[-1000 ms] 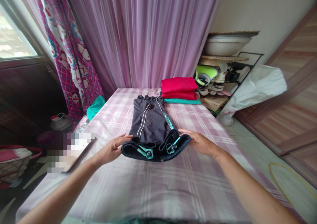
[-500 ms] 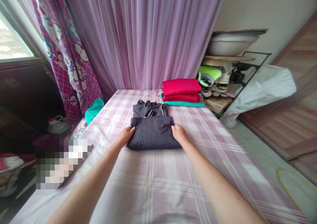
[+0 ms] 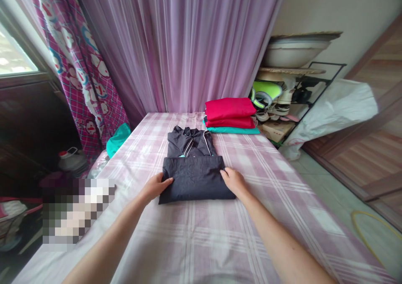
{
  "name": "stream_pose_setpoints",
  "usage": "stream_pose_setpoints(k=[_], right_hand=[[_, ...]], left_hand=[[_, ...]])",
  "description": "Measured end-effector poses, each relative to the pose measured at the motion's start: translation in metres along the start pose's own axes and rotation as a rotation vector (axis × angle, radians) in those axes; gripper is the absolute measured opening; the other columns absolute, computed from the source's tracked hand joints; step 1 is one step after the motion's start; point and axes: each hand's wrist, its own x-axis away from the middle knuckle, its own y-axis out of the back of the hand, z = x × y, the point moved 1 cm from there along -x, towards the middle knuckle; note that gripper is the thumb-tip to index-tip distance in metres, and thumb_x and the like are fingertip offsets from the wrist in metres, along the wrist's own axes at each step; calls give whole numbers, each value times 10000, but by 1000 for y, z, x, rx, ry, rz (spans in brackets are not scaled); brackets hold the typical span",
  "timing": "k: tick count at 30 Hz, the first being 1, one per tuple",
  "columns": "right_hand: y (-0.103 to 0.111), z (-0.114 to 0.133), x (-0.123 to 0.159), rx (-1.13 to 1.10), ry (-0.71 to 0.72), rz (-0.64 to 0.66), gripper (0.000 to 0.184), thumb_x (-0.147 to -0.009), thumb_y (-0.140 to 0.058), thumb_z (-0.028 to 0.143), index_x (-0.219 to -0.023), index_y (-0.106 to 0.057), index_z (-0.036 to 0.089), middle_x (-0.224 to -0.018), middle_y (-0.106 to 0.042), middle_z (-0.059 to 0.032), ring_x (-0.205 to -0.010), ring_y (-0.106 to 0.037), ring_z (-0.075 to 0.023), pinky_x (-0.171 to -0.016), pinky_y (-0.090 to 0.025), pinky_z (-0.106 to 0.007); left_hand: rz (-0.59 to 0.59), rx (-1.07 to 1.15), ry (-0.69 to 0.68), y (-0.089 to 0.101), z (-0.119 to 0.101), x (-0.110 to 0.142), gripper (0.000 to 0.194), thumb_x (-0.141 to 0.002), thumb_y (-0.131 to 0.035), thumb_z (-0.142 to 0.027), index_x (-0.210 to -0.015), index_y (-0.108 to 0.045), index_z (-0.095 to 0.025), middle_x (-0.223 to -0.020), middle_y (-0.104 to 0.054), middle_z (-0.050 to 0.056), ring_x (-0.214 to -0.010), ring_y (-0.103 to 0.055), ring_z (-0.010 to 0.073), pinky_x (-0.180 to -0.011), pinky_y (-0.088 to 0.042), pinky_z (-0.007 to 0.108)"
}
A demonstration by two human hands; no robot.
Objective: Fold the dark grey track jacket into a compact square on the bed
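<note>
A black jacket (image 3: 194, 180) with white cords lies partly folded on the checked bed cover. Its lower part is turned up in a broad flap over the body, while the collar end and cords show beyond the flap's edge. My left hand (image 3: 157, 185) grips the left side of the folded part, thumb on top and the other fingers at the edge, partly hidden. On the opposite side my right hand (image 3: 233, 179) pinches the fold's right edge in the same way. Both hands rest low, close to the bed.
Behind the jacket, to the right, sits a stack of folded red cloth (image 3: 230, 110) on a teal piece (image 3: 234, 130). A shoe rack (image 3: 326, 81) and a white sack (image 3: 339, 108) stand off the bed's right side. Purple curtains (image 3: 188, 45) hang at the far end.
Both hands have drawn slightly nearer to me with the folded edge. The flap now lies flatter and lower, and more of the jacket's upper part and cords shows. My view shifted slightly.
</note>
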Motion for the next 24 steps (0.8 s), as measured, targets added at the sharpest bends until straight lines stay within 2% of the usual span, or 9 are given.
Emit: stream_pose_setpoints(k=[2,4,6,8,9,11,15,18,24], right_hand=[[4,-1,6,-7,-39,6,314,-975,-435,369,-1051,-691,204,-970,-740,-107,-897,-665,-240,-707,-413,-288],[13,1,11,-34,-56,-82,390,-976,-424,372,-1255,-614,176,-1112,-716,-139,-999,-658,-272,-783,-452,-324],[24,11,16,-63,11,-251,477,-978,-409,351,-1393,-505,137,-1295,-634,-179,-1145,-605,-293,-908,-456,-367],[28,29,22,-73,189,-364,507,-985,-386,327,-1447,-453,130,-1450,-517,-179,-1305,-496,-281,-1053,-390,-392],[27,40,24,-66,295,-368,506,-991,-374,324,-1460,-446,150,-1500,-469,-156,-1366,-434,-266,-1112,-336,-403],[15,59,26,-21,462,-279,494,-1003,-355,333,-1470,-449,201,-1546,-421,-103,-1432,-345,-247,-1179,-234,-452],[-18,73,23,85,508,-69,503,-1012,-348,387,-1474,-449,213,-1567,-385,-92,-1464,-290,-250,-1193,-159,-541],[-28,64,19,116,509,-66,528,-1014,-339,423,-1495,-417,220,-1593,-334,-89,-1482,-248,-234,-1198,-156,-526],[-24,40,16,127,482,-85,524,-1010,-361,424,-1498,-422,243,-1608,-300,-78,-1487,-240,-243,-1196,-198,-496]], left_hand=[[-43,-123,19,5,-3,3,551,-784,-594,-566,-1158,-625,-161,-997,-726,89,-952,-663,283,-790,-479,345],[-153,-218,10,9,-10,9,714,-835,-570,-522,-1427,-429,-147,-1131,-705,122,-1050,-647,301,-864,-479,380],[-308,-325,-105,8,-23,17,749,-893,-514,-479,-1523,-281,-146,-1293,-635,159,-1185,-590,315,-959,-456,421],[-396,-441,-304,-4,-40,22,621,-941,-455,-434,-1504,-355,-193,-1453,-521,151,-1342,-468,318,-1088,-368,476],[-397,-500,-392,-14,-48,23,549,-957,-431,-420,-1470,-427,-224,-1505,-472,127,-1400,-399,318,-1142,-300,510],[-346,-597,-469,-38,-59,19,476,-976,-402,-412,-1419,-511,-274,-1547,-429,81,-1458,-308,319,-1191,-179,579],[-270,-668,-403,-71,-59,0,506,-990,-370,-443,-1479,-430,-328,-1595,-342,42,-1483,-266,295,-1190,-184,610],[-260,-678,-431,-74,-46,-9,533,-989,-365,-483,-1500,-391,-334,-1606,-315,40,-1487,-259,288,-1191,-206,596],[-205,-651,-667,-52,-9,-19,539,-995,-350,-505,-1491,-412,-303,-1599,-337,45,-1489,-255,265,-1209,-218,529]])
